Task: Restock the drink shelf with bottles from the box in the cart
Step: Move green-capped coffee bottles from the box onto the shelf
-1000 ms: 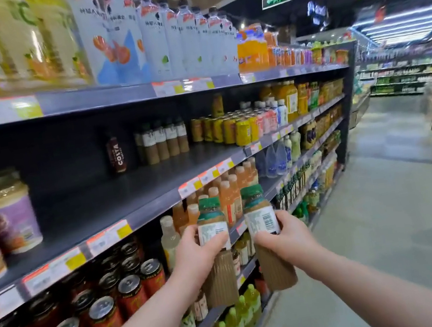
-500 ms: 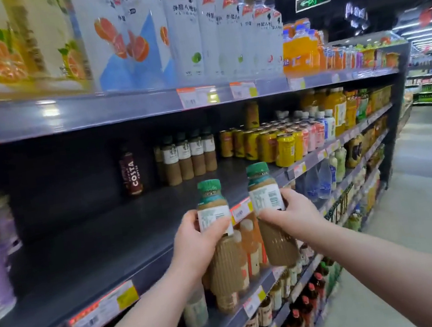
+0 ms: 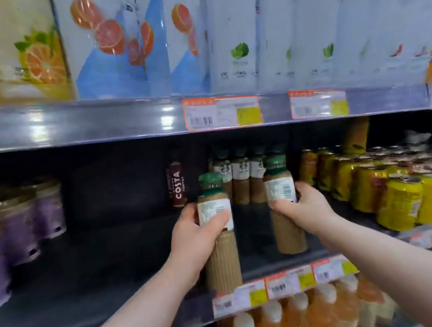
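Bottles here are two tan ribbed-sleeve coffee drinks with green caps and white labels, one per hand. The left hand (image 3: 193, 240) is wrapped round the label band of the left bottle (image 3: 222, 261), thumb across the front, a full firm grasp. The right hand (image 3: 303, 206) pinches the right bottle (image 3: 288, 231) at its label from the side, fingers curled behind.

Both are upright at the dark metal shelf (image 3: 112, 264). The right one is already over the deck, base low; can't tell if it's touching down. The left one hangs at the front lip, its base overlapping the price tag strip (image 3: 279, 286), so I'd say it isn't on yet.

How I'd do it: lift the left one clear of the lip first, then slide both straight back toward the matching row of green-capped bottles (image 3: 241, 179) at the rear. Keep them vertical, since they're tall and narrow and probably tippy. Watch the dark Costa bottle (image 3: 177, 186) just left of that row and the yellow cans (image 3: 399, 202) on the right. Turn the labels outward before letting go.
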Demonstrator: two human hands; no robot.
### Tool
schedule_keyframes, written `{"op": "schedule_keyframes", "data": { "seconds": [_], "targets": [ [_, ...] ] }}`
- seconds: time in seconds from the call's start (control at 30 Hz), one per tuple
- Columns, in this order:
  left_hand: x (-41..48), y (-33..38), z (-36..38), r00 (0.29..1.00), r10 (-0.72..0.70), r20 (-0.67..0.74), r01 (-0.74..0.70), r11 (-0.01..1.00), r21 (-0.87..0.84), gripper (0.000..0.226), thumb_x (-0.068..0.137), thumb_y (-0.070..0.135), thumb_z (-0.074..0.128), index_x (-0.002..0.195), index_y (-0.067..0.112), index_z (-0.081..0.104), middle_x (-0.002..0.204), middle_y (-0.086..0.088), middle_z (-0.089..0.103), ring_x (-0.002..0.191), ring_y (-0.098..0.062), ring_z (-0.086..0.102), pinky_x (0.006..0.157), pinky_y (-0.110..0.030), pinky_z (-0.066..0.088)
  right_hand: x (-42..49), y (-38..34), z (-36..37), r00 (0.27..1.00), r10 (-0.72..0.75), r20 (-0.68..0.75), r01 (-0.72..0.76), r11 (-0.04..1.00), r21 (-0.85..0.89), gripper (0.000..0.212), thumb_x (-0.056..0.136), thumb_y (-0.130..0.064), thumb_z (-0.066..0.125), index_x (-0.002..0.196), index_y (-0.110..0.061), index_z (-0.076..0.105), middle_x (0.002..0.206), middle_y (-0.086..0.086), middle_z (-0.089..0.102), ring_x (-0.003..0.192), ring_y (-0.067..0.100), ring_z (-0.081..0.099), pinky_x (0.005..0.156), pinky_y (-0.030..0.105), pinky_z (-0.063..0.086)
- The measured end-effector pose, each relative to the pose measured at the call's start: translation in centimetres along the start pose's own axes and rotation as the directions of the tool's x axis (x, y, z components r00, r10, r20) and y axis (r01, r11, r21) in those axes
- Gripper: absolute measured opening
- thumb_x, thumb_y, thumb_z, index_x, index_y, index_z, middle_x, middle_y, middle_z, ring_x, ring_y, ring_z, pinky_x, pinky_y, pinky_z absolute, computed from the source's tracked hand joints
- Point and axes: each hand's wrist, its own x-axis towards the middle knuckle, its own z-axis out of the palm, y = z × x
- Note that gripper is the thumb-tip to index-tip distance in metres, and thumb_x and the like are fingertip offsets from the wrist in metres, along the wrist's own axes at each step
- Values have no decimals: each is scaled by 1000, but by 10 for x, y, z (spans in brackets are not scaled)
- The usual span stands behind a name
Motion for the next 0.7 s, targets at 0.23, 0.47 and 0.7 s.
{"op": "schedule_keyframes", "data": {
  "seconds": [0.23, 0.47, 0.7],
  "targets": [
    [20, 1, 47, 983, 36, -181, -24, 997, 69, 25, 75, 31, 74, 86, 39, 52, 95, 14, 61, 86, -1, 59, 62, -18, 44, 68, 34, -4, 989, -73, 129, 58, 991, 118, 36, 76, -26, 73, 103, -26, 48, 89, -10, 60, 79, 7, 57, 66, 25, 46],
    [39, -2, 69, 967, 62, -249, -34, 993, 113, 37, 71, 20, 80, 92, 32, 51, 91, 12, 65, 72, 6, 63, 52, -6, 45, 90, 54, 10, 968, -128, 215, 83, 974, 209, 44, 77, -20, 75, 113, -22, 49, 98, -5, 58, 91, 14, 57, 80, 32, 48],
    [83, -18, 87, 970, 63, -236, 2, 965, 263, 50, 68, 19, 82, 107, 21, 51, 98, 7, 64, 92, -10, 61, 79, -26, 49, 97, 70, 17, 950, -187, 252, 132, 966, 220, 50, 79, -22, 74, 121, -26, 47, 102, -12, 57, 95, 7, 53, 79, 22, 40]
  ]
}}
